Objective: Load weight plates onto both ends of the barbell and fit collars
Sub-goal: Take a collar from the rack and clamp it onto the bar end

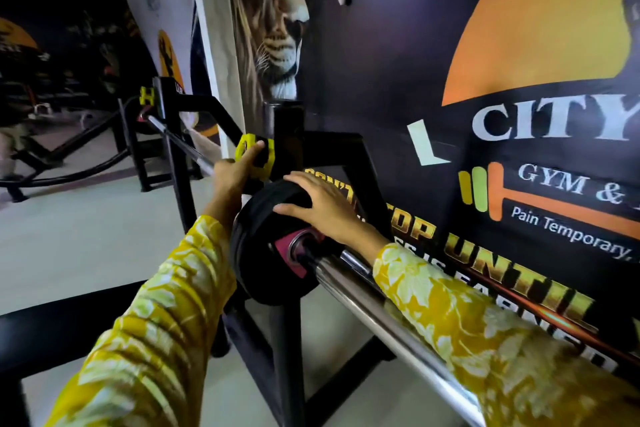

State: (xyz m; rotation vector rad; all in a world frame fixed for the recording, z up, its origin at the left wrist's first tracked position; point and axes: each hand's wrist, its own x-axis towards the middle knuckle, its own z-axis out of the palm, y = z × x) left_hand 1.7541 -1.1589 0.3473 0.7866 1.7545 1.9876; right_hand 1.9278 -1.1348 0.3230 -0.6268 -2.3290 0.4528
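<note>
So the person is at the near end of the barbell [388, 308], which sits across a black rack [282, 135] right up against the wall banner [502, 135]. A black weight plate [263, 253] with a pink centre is already on the chrome sleeve, pushed in close to the rack upright. Plenty of bare sleeve is left on the outside of it.

The right hand [318, 208] is laid flat and open over the top rim of the plate, fingers spread, palm pressing, not really gripping anything. The left hand [235, 172] is reaching past the plate up toward the yellow rest [254, 156] on the rack, fingers partly curled around it. Can't tell if it's actually squeezing it or just steadying there.

My read on handling: it's a small plate, probably rubber-coated, so it's stiff, grippy and not crazy heavy, but dense enough to pinch a finger against the upright. Best to push it from the rim or the flat face like that right hand is doing, keeping fingers out of the gap behind. The chrome looks slick, so it should slide easily, which is exactly why a collar is needed. I don't see one on this end yet, and the far end is too blurry to say.
</note>
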